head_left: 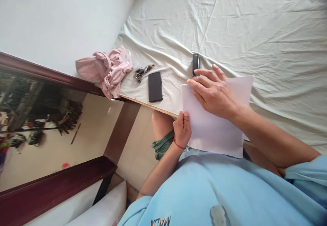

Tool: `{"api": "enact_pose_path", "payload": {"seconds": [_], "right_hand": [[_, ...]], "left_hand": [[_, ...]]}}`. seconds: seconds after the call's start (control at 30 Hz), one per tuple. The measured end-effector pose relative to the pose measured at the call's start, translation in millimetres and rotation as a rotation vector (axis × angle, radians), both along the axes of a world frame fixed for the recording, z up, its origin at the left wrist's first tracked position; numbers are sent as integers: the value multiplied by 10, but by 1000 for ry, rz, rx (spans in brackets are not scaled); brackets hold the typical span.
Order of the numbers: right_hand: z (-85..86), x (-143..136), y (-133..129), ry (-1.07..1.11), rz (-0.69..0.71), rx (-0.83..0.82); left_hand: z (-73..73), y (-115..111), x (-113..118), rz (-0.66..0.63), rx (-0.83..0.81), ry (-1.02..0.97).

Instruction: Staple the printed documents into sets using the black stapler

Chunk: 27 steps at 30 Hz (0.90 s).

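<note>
1. The white paper [214,134] was positioned right of the frame's center.
2. The left hand [182,130] had its grip clamped on the paper's left edge, thumb on top.
3. The right hand [214,91] lay over the paper's upper part, grip released, fingers extended.
4. Its fingertips overlapped a black stapler-shaped object [196,62]; contact could not be determined.
5. A smartphone [155,87] lay near center.

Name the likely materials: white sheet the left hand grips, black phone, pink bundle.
White sheet: paper, matte; thin, with crisp, straight edges.
Phone: probably a glass front, smooth and dark; its rim could be plastic or rubber, can't tell.
Pink bundle: likely fabric, matte; soft folds and creases. Weave too small to make out.
</note>
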State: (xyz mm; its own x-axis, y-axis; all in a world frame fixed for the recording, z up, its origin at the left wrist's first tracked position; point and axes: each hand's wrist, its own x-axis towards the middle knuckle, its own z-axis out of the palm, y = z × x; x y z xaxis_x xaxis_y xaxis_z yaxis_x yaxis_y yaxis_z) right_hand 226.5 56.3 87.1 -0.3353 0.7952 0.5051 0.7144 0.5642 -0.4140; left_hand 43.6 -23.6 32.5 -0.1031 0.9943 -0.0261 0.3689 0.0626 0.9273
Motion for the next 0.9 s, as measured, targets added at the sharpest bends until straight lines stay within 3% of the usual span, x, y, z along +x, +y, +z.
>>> {"api": "enact_pose_path", "payload": {"seconds": [0.27, 0.4, 0.57, 0.73, 0.9], "right_hand": [[12, -14, 20, -23, 37, -20], [-44, 52, 123, -22, -47, -58], [-260, 84, 336, -108, -112, -282], [-407, 18, 479, -152, -274, -478], [-428, 10, 576, -257, -230, -650]], "left_hand": [[8, 9, 15, -18, 13, -4], [-19, 46, 16, -24, 4, 20], [-65, 106, 29, -58, -22, 11], [-78, 95, 24, -132, -97, 125], [-88, 217, -31, -154, -162, 149]]}}
